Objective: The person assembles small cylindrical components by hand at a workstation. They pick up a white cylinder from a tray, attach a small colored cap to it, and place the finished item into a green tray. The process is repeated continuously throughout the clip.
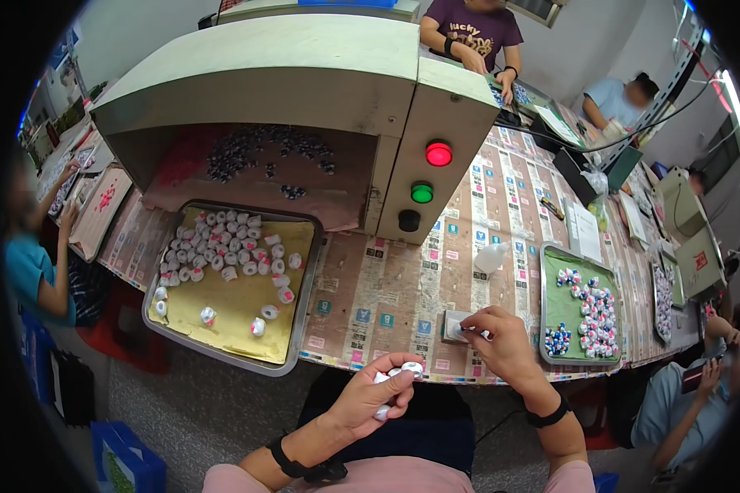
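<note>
My left hand (368, 401) is closed round several small white rounded pieces (381, 412), held in front of my body past the table's edge. One piece with a dark hole sits between its thumb and index finger. My right hand (501, 343) has its fingers pinched over a small grey block (454, 325) at the table's front edge. A bit of white shows at those fingertips, too small and covered to make out. On my left is a metal tray (298, 349) lined with yellow, holding many white rounded pieces (215, 246) with pink marks.
A big cream machine (263, 49) with red and green lights stands ahead, small blue-and-white pieces inside. A green-lined tray (556, 271) of white, pink and blue pieces lies right, near a white bottle (491, 258). Other people sit round the patterned table (370, 287).
</note>
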A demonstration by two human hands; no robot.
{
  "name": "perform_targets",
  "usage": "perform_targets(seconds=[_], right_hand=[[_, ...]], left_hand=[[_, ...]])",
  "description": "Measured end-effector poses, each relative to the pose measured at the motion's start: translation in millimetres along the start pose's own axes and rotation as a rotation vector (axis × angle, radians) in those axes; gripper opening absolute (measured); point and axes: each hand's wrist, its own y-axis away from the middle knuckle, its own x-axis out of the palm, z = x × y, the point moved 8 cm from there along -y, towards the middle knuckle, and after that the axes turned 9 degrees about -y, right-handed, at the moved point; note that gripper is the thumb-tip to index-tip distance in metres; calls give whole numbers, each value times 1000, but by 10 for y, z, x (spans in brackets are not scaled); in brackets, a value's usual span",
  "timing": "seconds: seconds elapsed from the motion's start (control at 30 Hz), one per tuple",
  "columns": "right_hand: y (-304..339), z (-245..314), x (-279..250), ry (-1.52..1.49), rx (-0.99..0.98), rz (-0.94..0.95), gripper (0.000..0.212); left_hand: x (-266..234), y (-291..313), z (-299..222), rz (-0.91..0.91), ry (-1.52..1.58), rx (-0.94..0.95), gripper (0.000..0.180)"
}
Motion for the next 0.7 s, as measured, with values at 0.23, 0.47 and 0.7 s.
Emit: perform_targets(seconds=[0.23, 0.47, 0.7], right_hand=[[84, 150, -78, -45, -56, -57, 14], [364, 369, -20, -397, 35, 36, 14], [515, 364, 108, -587, 38, 71, 18]], left_hand=[[-1, -22, -2, -89, -173, 30, 31], [42, -49, -32, -137, -342, 100, 34], [131, -87, -31, -141, -505, 141, 35]])
